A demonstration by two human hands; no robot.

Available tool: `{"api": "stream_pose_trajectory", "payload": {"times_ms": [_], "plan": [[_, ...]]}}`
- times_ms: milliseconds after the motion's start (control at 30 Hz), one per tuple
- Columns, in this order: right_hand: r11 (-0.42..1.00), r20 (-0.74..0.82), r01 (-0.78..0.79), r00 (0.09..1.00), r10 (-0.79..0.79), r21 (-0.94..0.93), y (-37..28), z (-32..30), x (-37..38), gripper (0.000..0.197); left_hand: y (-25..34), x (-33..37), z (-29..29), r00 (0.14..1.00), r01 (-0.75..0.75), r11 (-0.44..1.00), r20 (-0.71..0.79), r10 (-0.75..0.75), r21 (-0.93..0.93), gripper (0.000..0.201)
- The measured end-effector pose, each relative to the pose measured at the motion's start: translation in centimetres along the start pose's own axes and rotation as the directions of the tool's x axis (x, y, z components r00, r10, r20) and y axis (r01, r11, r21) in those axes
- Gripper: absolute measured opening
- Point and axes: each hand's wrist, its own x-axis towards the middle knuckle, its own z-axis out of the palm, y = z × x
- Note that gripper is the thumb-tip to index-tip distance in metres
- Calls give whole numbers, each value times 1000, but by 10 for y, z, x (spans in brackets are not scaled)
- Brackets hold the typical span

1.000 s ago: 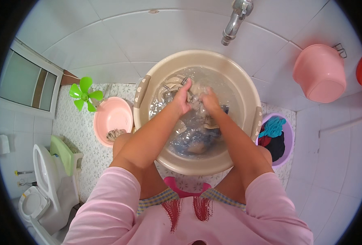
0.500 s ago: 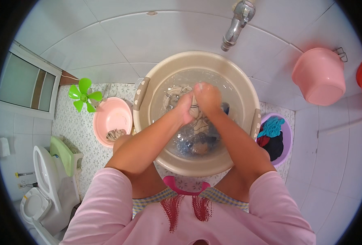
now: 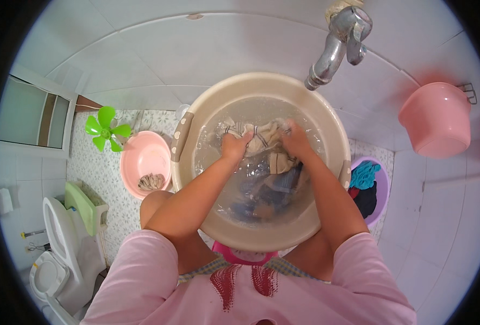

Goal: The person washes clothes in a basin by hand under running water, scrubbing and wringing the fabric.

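Your left hand [image 3: 233, 147] is closed in a fist on a beige cloth with dark stripes [image 3: 259, 138], gripping its left part just above the water. Your right hand [image 3: 295, 140] is curled tight on the same cloth at its right part, fingers folded in, so both hands clamp the one piece, bunched between them. The cloth sits in the upper half of a large beige basin [image 3: 326, 116], toward 12 o'clock from the basin's centre, with a loose flap hanging down below your right hand into the water. Darker clothes [image 3: 264, 192] lie under the water at about 6 o'clock from your hands, blurred by the surface, so you cannot tell how many there are.

A metal tap [image 3: 337, 46] juts from the tiled wall at 1 o'clock from the basin, its spout over the rim. At 9 o'clock from the basin stands a small pink bowl [image 3: 142, 154] on the floor with a wad of pale cloth [image 3: 151, 181] in it, and a green plastic fan blade [image 3: 105, 129] lies just beyond it at 10 o'clock. At 3 o'clock, touching the basin's edge, a purple bowl [image 3: 383, 187] holds a turquoise piece and dark ones. A pink bucket [image 3: 437, 119] hangs farther out at 2 o'clock. A toilet [image 3: 61, 254] stands at 8 o'clock.
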Motion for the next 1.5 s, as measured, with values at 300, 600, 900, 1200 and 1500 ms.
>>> {"api": "stream_pose_trajectory", "payload": {"times_ms": [300, 600, 900, 1200, 1500], "plan": [[985, -112, -155, 983, 146, -75, -17, 34, -18, 45, 32, -24, 23, 870, 474, 694, 410, -274, -542, 43], [955, 185, 65, 975, -123, 290, -146, 14, -69, 33, -20, 52, -6, 301, 690, 477, 815, 496, -544, 50], [974, -8, -141, 990, 142, -175, -72, -4, -16, 42, 48, -43, 28, 864, 452, 688, 471, -180, -568, 32], [974, 180, -111, 973, 147, -196, -20, 11, -13, 41, 7, 2, 14, 954, -238, 912, -94, 284, 335, 29], [960, 97, -271, 960, 264, 75, -80, 22, -36, 30, 44, -23, 15, 830, 494, 638, 539, -144, -590, 58]]}}
